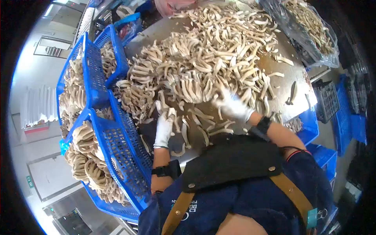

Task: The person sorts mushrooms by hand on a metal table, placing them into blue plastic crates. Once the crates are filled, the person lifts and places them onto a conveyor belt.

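Observation:
A large heap of long, pale mushrooms [211,51] spreads over the metal table [290,74]. My left hand [164,127], in a white glove, is at the heap's near left edge, its fingers closed around a mushroom [172,114]. My right hand [234,105], also gloved in white, is at the heap's near side beside the loose mushrooms. Motion smears its fingers, so I cannot make out whether they hold anything. Several single mushrooms [185,133] lie on the table between my hands. A tight row of mushrooms [192,89] lies just beyond them.
Blue perforated baskets [129,145] filled with mushrooms stand along the left side. At the far right is a plastic-lined container [313,31] of mushrooms. Blue bins [309,125] and a black crate [327,100] are on the right. Pink material [172,6] shows at the far edge.

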Available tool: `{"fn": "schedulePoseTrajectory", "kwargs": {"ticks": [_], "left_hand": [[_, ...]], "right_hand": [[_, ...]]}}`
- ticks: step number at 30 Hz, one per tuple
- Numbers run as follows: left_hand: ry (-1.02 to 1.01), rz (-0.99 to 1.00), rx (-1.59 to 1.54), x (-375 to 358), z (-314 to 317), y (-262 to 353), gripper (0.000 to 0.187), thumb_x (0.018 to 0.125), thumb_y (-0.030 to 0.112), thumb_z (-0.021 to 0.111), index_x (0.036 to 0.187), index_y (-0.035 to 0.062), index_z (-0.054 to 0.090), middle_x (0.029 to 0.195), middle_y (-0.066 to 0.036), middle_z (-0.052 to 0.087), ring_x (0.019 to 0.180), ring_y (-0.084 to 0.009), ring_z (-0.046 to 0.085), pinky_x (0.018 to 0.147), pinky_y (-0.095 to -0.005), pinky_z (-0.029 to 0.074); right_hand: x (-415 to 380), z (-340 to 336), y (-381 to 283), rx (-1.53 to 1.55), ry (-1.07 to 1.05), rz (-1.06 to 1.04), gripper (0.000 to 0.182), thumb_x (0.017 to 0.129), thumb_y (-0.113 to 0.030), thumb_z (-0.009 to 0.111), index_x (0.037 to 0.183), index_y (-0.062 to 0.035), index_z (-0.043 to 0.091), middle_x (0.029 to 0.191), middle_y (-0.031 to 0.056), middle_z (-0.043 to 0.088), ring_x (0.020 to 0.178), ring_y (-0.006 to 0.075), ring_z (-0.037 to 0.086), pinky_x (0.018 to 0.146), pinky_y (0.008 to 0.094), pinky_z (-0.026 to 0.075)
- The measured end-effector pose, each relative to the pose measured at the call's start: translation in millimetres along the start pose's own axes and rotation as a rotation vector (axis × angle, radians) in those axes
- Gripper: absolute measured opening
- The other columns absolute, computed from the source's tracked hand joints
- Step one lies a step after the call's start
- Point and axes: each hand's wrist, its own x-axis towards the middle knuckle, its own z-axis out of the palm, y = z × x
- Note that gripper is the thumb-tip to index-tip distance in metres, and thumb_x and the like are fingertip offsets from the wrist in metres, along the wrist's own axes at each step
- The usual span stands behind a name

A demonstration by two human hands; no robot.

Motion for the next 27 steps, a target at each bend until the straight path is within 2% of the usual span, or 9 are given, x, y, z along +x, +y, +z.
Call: {"fn": "schedulePoseTrajectory", "kwargs": {"ticks": [2, 5, 7, 10, 13, 16, 21, 23, 27], "left_hand": [[-0.035, 0.033, -0.157, 21, 6, -10, 0.047, 0.086, -0.004, 0.050, 0.132, 0.0007, 0.042, 0.104, -0.008, 0.060, 0.080, -0.0154, 0.059, 0.070, -0.0289, 0.051], [0.063, -0.165, 0.098, -6, 4, 63, 0.070, 0.082, 0.000, 0.058, 0.146, 0.0040, 0.028, 0.116, -0.019, 0.058, 0.101, -0.0242, 0.061, 0.077, -0.0325, 0.052], [0.133, 0.355, 0.293, -4, 9, 64, 0.076, 0.083, 0.013, 0.063, 0.149, 0.0044, 0.024, 0.136, -0.029, 0.046, 0.127, -0.0325, 0.046, 0.096, -0.0370, 0.045], [-0.145, 0.132, 0.231, 94, 52, -3, 0.091, 0.086, 0.053, 0.058, 0.152, 0.0074, 0.017, 0.148, -0.032, 0.027, 0.138, -0.0374, 0.030, 0.112, -0.0375, 0.027], [-0.350, -0.073, -0.088, 50, 53, 130, 0.069, 0.091, 0.035, 0.057, 0.149, 0.0132, 0.027, 0.155, -0.012, 0.026, 0.142, -0.0321, 0.023, 0.116, -0.0353, 0.022], [-0.296, -0.033, -0.354, 53, 76, 153, 0.077, 0.082, 0.030, 0.070, 0.145, 0.0061, 0.031, 0.141, -0.014, 0.044, 0.130, -0.0294, 0.040, 0.109, -0.0356, 0.033], [-0.045, 0.643, -0.106, -3, 68, 177, 0.078, 0.068, 0.031, 0.080, 0.130, -0.0012, 0.045, 0.120, -0.019, 0.055, 0.113, -0.0313, 0.055, 0.094, -0.0387, 0.045], [0.210, 1.251, 0.452, -20, 52, 150, 0.078, 0.067, 0.036, 0.078, 0.129, 0.0001, 0.047, 0.125, -0.021, 0.051, 0.116, -0.0381, 0.050, 0.097, -0.0472, 0.041], [0.023, 0.906, 0.949, 7, 85, 46, 0.081, 0.069, 0.050, 0.070, 0.132, 0.0053, 0.048, 0.138, -0.026, 0.039, 0.130, -0.0471, 0.032, 0.108, -0.0643, 0.021]], "right_hand": [[3, 51, 3, 0.092, -0.052, 0.101, 0.097, 0.089, -0.054, 0.052, 0.149, 0.0051, 0.002, 0.153, 0.0310, 0.008, 0.144, 0.0410, 0.004, 0.117, 0.0380, 0.010], [19, 40, 3, 0.114, -0.094, 0.272, 0.102, 0.085, -0.052, 0.057, 0.149, 0.0049, 0.002, 0.153, 0.0334, 0.005, 0.143, 0.0442, 0.002, 0.117, 0.0408, 0.010], [20, 30, 10, 0.107, -0.107, 0.169, 0.104, 0.082, -0.051, 0.062, 0.149, 0.0042, 0.005, 0.152, 0.0344, 0.006, 0.143, 0.0451, 0.003, 0.117, 0.0415, 0.010], [38, 33, 8, 0.113, -0.008, 0.086, 0.104, 0.079, -0.045, 0.070, 0.149, 0.0016, 0.008, 0.150, 0.0314, 0.019, 0.141, 0.0407, 0.018, 0.115, 0.0402, 0.019], [73, 10, 34, 0.392, -0.048, 0.053, 0.088, 0.087, -0.038, 0.064, 0.149, 0.0000, 0.014, 0.144, 0.0284, 0.033, 0.134, 0.0345, 0.035, 0.111, 0.0381, 0.029], [105, -39, 11, 0.616, -0.032, -0.020, 0.084, 0.084, -0.031, 0.069, 0.146, -0.0008, 0.020, 0.137, 0.0245, 0.043, 0.128, 0.0295, 0.043, 0.106, 0.0383, 0.037], [32, -82, -86, 1.099, 0.048, -0.057, 0.099, 0.067, -0.017, 0.086, 0.142, -0.0037, 0.024, 0.133, 0.0188, 0.046, 0.122, 0.0230, 0.048, 0.095, 0.0398, 0.048], [8, -46, -62, 0.501, 0.315, -0.405, 0.105, 0.062, -0.020, 0.089, 0.142, -0.0061, 0.024, 0.141, 0.0186, 0.038, 0.127, 0.0261, 0.044, 0.096, 0.0390, 0.047], [-6, 43, 65, -0.488, 0.333, -0.302, 0.088, 0.062, -0.051, 0.078, 0.130, -0.0047, 0.048, 0.145, 0.0250, 0.032, 0.132, 0.0415, 0.034, 0.110, 0.0566, 0.023]]}}
